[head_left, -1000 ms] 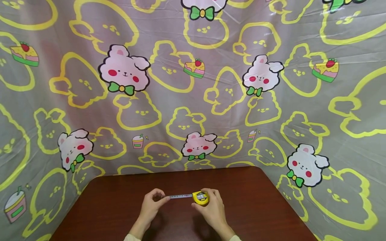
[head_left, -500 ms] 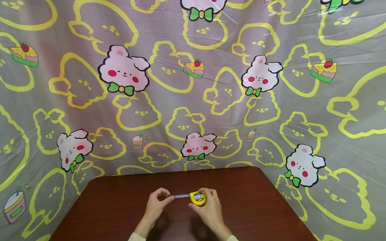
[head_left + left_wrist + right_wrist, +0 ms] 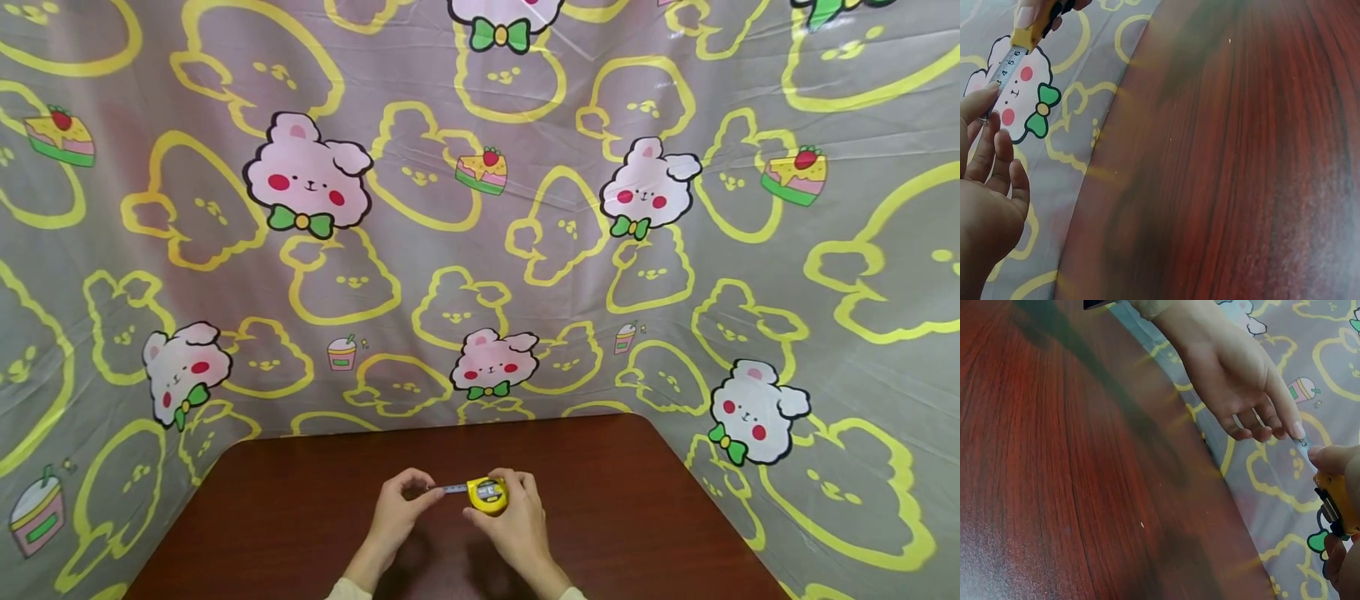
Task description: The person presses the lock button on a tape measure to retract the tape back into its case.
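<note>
A yellow and black tape measure [image 3: 487,496] is held above the table by my right hand [image 3: 519,515], thumb on the near side and fingers over the far side. A short length of its silver blade [image 3: 455,489] runs left from the case. My left hand [image 3: 401,510] pinches the free end of that blade between thumb and forefinger. The left wrist view shows the printed blade [image 3: 1011,67] stretched between both hands, with figures up to 6 near the case. In the right wrist view the tape measure's case [image 3: 1337,499] is partly cut off at the edge.
A dark red-brown wooden table [image 3: 285,517] lies below both hands, its surface shiny. Behind it and at both sides hangs a grey curtain [image 3: 555,325] printed with bunnies, cakes and drink cups.
The exposed blade has grown shorter. My left hand has moved right, and my right hand has come slightly left with the tape measure, so the hands are closer together.
</note>
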Demonstrator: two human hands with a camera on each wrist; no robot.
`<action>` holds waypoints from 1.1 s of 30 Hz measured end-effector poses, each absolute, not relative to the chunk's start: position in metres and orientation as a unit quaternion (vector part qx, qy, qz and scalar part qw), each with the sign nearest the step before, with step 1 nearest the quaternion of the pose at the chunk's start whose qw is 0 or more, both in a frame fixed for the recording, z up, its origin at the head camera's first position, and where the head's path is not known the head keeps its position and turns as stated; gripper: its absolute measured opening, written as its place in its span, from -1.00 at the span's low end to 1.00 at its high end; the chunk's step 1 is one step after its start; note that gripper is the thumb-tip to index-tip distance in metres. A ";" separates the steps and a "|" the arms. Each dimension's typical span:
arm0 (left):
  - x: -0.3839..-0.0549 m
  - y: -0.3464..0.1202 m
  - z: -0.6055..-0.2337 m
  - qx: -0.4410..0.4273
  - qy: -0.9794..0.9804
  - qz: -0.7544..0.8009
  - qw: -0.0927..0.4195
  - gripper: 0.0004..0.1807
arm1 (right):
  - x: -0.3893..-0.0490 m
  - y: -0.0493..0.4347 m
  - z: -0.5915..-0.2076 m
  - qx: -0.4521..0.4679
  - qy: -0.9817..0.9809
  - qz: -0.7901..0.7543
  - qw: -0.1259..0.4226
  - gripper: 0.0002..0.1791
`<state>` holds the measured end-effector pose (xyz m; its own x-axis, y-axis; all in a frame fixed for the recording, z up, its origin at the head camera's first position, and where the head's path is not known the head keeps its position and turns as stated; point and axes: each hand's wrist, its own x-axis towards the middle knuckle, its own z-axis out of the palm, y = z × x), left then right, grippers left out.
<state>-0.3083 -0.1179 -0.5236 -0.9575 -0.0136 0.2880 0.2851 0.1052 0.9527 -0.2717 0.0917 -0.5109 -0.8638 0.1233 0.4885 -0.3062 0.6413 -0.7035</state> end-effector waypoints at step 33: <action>-0.308 -0.100 -0.523 -0.144 -0.746 -0.645 0.080 -0.78 | -0.267 0.072 -0.516 0.052 -0.860 0.422 0.280 -0.33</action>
